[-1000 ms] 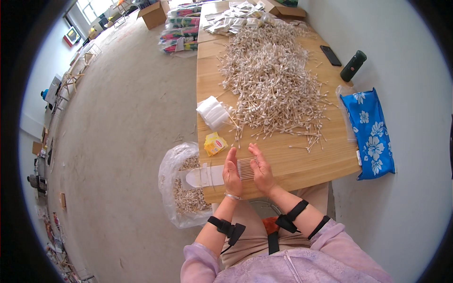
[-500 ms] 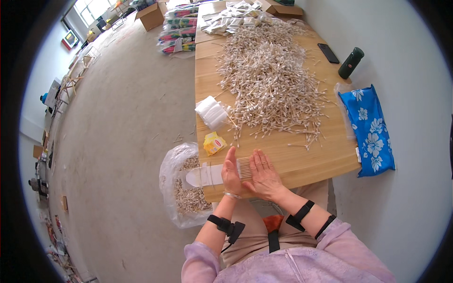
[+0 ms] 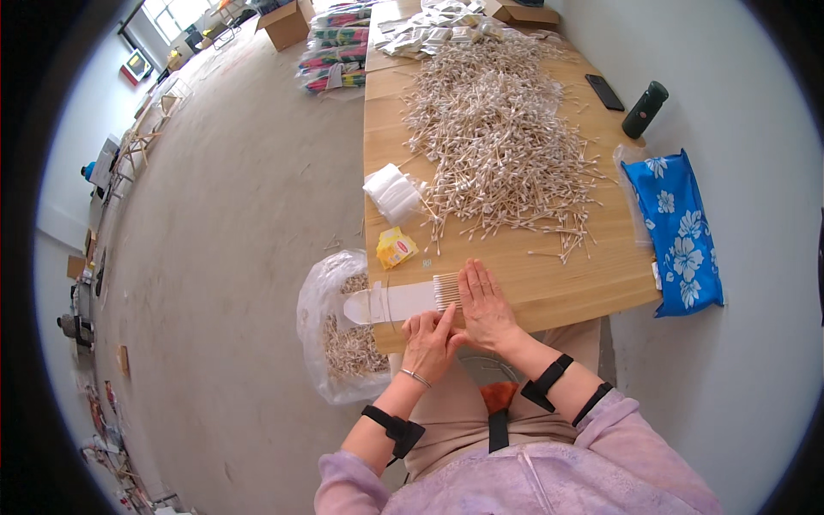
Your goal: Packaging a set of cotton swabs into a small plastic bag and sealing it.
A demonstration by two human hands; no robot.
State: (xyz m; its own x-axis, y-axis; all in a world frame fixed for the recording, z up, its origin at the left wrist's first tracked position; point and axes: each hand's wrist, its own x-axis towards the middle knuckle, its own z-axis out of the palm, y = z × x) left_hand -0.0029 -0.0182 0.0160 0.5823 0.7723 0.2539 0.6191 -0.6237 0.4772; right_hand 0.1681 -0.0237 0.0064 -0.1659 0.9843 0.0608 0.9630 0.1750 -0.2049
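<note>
A neat row of cotton swabs (image 3: 445, 290) lies side by side near the table's front edge, against the end of a flat white strip (image 3: 410, 300). My right hand (image 3: 487, 311) rests flat with its fingers stretched along the right side of the row. Just below, my left hand (image 3: 429, 345) has its index finger reaching to the row's near edge, while the other fingers bend loosely; I see nothing held in it. Further back spreads a large heap of loose cotton swabs (image 3: 498, 137).
Left on the table are small yellow packets (image 3: 396, 248) and a stack of clear bags (image 3: 393, 194). A plastic bag of swabs (image 3: 330, 378) stands below the left edge. Along the right sit a phone (image 3: 605, 93), a dark bottle (image 3: 645, 110) and a blue flowered pouch (image 3: 682, 240).
My left hand has moved from upright along the row's left side down to its near edge, uncovering the swabs and strip end. The right hand stays against the right side.
</note>
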